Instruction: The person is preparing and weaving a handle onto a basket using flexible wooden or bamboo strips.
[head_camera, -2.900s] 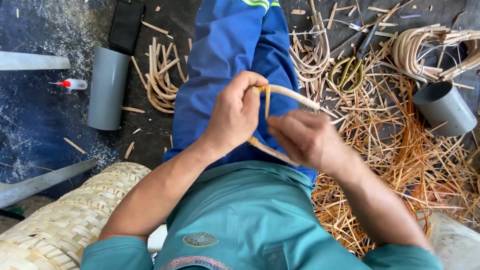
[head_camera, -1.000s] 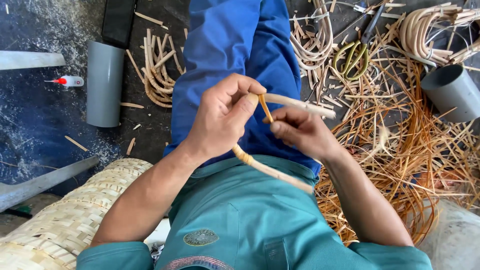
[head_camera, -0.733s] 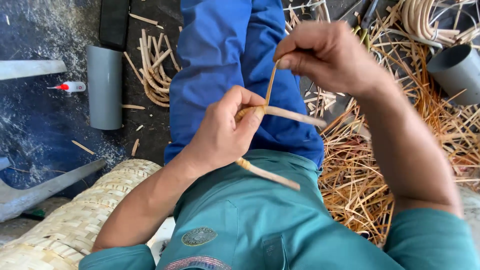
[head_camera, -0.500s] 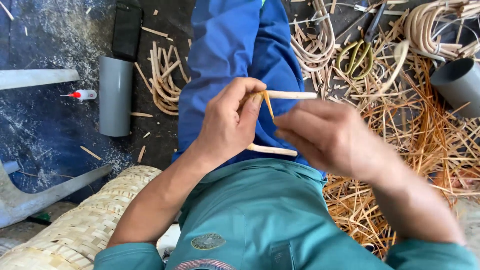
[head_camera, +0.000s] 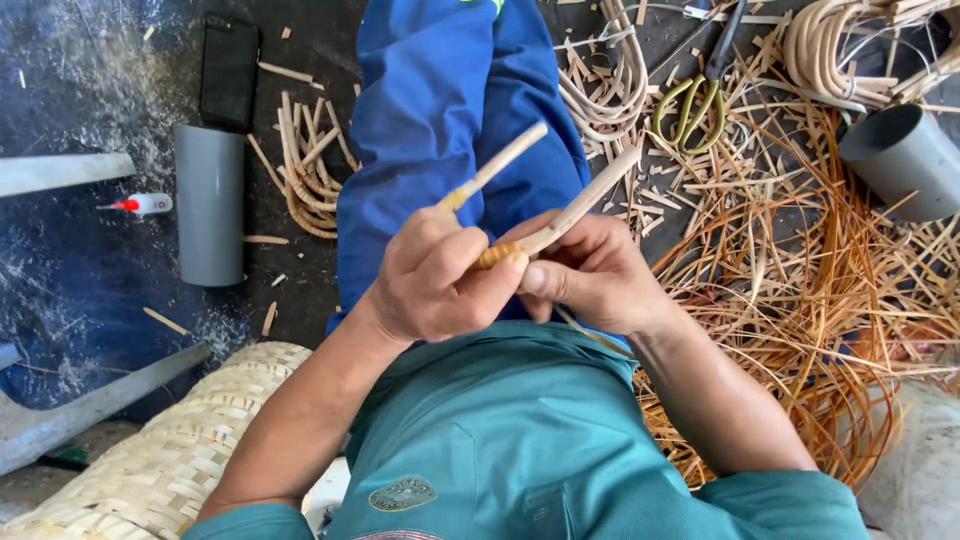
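Hands meet at the picture's centre over a teal shirt and blue trousers: the left hand (head_camera: 432, 280) is clenched around two pale rattan sticks (head_camera: 585, 198), thumb pressed on an orange binding strip (head_camera: 497, 256) where they cross, seemingly to pin the wrap tight, while the right hand (head_camera: 592, 272) pinches the same joint from the 3 o'clock side. Both sticks run long-axis toward 1 o'clock, free ends up and away from the body. At 7 o'clock lies a woven mat (head_camera: 150, 455); at 9 o'clock a grey pipe (head_camera: 209, 204) and glue bottle (head_camera: 142, 204); at 3 o'clock loose orange strips (head_camera: 820, 300); furthest, at 1 o'clock, yellow-handled scissors (head_camera: 690, 100)
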